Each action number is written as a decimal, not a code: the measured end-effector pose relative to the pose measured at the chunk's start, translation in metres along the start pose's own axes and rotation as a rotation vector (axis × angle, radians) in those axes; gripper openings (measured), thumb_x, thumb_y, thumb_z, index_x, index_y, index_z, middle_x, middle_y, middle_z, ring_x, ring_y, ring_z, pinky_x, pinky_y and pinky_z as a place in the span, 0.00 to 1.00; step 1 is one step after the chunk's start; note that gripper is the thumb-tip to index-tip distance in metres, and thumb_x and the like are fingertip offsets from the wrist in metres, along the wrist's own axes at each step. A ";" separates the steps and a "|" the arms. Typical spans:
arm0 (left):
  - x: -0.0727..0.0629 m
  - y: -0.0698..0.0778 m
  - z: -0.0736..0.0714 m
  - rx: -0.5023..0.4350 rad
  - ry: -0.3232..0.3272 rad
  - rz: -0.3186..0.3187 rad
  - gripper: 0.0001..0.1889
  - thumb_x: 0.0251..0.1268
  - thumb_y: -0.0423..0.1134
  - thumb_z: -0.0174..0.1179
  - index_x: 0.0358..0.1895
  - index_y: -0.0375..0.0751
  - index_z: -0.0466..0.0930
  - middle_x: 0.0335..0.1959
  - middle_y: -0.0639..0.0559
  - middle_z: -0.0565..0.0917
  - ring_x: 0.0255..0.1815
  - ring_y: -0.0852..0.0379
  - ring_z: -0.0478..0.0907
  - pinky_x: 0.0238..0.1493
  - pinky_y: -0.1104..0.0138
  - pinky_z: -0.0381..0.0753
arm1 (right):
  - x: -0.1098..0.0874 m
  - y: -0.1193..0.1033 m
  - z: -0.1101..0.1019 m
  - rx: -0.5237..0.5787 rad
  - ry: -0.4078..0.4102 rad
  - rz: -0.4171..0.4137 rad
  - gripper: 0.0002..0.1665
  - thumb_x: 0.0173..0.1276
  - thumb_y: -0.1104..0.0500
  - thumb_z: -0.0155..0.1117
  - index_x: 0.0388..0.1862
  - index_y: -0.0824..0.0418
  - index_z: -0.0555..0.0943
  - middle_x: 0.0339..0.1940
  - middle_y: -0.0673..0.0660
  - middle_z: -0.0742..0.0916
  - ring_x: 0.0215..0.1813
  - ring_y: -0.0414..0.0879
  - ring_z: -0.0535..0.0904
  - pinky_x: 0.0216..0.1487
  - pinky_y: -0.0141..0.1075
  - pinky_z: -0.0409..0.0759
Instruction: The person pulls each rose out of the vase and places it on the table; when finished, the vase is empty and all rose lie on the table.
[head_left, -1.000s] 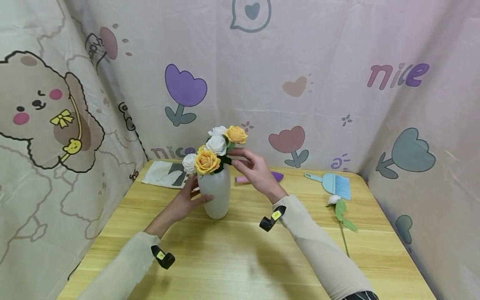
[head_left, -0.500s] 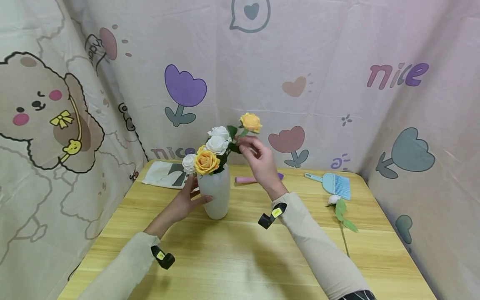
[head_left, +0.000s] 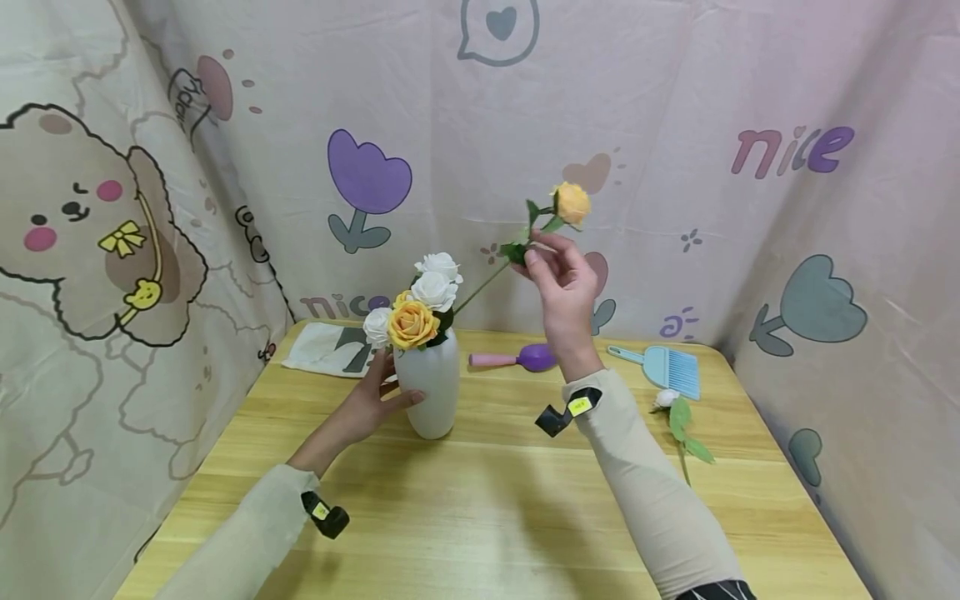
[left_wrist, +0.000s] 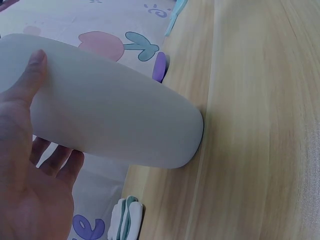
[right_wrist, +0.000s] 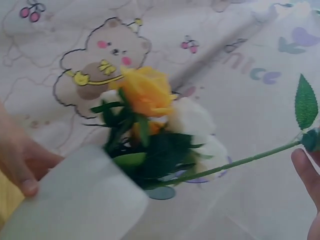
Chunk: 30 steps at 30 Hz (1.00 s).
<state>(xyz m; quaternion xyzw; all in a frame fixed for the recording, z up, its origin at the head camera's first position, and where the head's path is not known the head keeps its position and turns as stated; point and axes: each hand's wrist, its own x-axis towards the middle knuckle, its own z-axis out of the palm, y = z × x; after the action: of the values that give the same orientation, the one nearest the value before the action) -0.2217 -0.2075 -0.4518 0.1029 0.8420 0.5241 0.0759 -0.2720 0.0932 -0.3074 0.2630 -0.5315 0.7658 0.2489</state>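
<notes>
A white vase stands upright on the wooden table, holding white roses and yellow roses. My left hand grips the vase's left side, thumb in front; the left wrist view shows its fingers curled around the vase. Up and to the right of the vase, my right hand pinches the stem of a yellow rose near its leaves. That rose's stem slants down to the vase mouth in the right wrist view; its lower end is hidden among the other flowers.
Behind the vase lies a folded white-and-grey cloth. To the right are a purple trowel with a pink handle, a light blue brush and dustpan, and a single white rose. A printed curtain surrounds the table.
My right hand has risen and moved right, drawing the yellow rose partway up out of the vase. The left hand keeps its grip on the vase, which has stayed put.
</notes>
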 end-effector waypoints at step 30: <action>0.003 -0.001 0.000 0.016 0.012 -0.012 0.62 0.76 0.58 0.69 0.91 0.47 0.26 0.88 0.28 0.53 0.88 0.26 0.55 0.85 0.35 0.62 | -0.069 0.010 -0.182 -0.564 -0.040 0.396 0.14 0.81 0.67 0.65 0.57 0.77 0.83 0.55 0.44 0.89 0.46 0.33 0.88 0.49 0.29 0.92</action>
<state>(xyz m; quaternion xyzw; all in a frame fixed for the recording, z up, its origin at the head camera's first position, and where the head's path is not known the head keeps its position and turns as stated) -0.2244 -0.2071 -0.4530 0.0955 0.8471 0.5176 0.0730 -0.2527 0.2553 -0.4139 0.0904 -0.7677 0.6169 0.1478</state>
